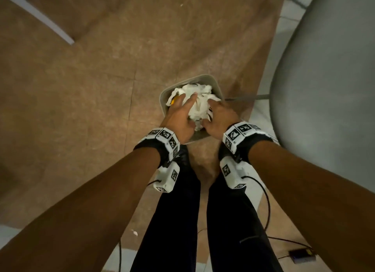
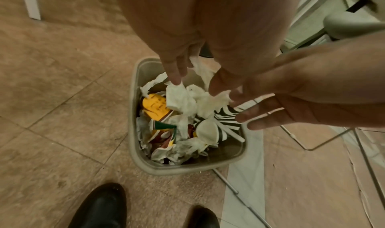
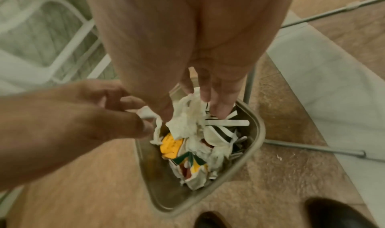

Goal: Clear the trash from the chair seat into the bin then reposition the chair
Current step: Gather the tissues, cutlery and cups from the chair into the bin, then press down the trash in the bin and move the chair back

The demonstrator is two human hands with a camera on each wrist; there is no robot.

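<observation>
A small beige bin [image 1: 163, 97] [image 2: 133, 116] [image 3: 260, 132] stands on the floor in front of my feet. It is filled with crumpled white tissue [image 1: 199, 109] [image 2: 183, 103] [image 3: 185, 121], a yellow wrapper [image 2: 155, 106] and a black-and-white striped cup [image 2: 220, 117]. Both hands hang over its mouth. My left hand [image 1: 185, 98] [image 2: 195, 83] touches the top tissue with straight fingers. My right hand [image 1: 213, 107] [image 3: 187, 109] does the same from the other side, its fingers extended. The grey chair seat [image 1: 324, 89] to the right shows a bare surface.
Thin metal chair legs [image 1: 247, 97] [image 3: 312, 147] run along the floor just right of the bin. My black shoes [image 2: 100, 206] stand close behind it. A dark device with cables [image 1: 302, 255] lies at the lower right, and a white paper scrap [image 1: 135, 233] on the floor.
</observation>
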